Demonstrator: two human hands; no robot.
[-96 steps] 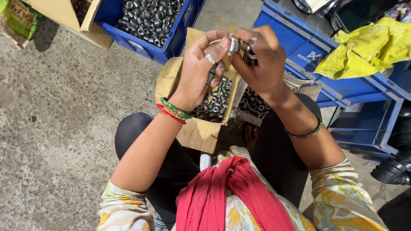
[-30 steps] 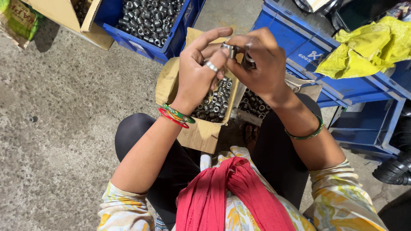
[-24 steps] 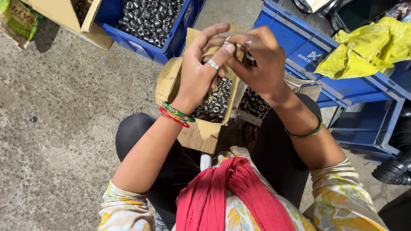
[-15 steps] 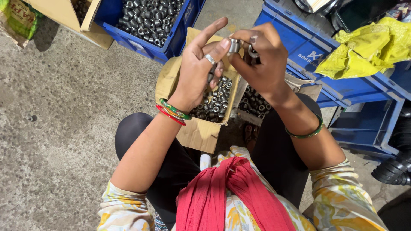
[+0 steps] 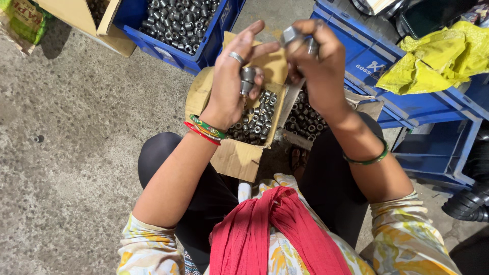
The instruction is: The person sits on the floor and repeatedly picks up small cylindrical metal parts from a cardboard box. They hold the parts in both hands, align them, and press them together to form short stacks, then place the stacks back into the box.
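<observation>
Seen from above, a person sits on a rough concrete floor (image 5: pixel 76 153), knees apart, wearing a red scarf (image 5: pixel 275 234) over a yellow-patterned top.

Blue crates (image 5: pixel 407 76) stand along the far right, with a crumpled yellow cloth (image 5: pixel 438 56) lying on them. Another blue crate (image 5: pixel 204 46) at the top holds a heap of small metal sleeves. Beside it, at top left, is a tan carton (image 5: pixel 81 15).

Between the knees sits an open cardboard box (image 5: pixel 234 153), also full of short metal sleeves (image 5: pixel 254 119). A second box of the same parts lies just to its right, partly hidden by the right forearm.

Both hands are raised above the boxes, close together. The left hand (image 5: pixel 229 86), with a ring and coloured bangles at the wrist, has its grip closed on a metal sleeve (image 5: pixel 247 79) against the palm, while its first fingers stretch out. The right hand (image 5: pixel 318 66), a green bangle on that forearm, has its grip closed around a few metal parts (image 5: pixel 293 36), one pinched at the fingertips beside the left fingertips.
</observation>
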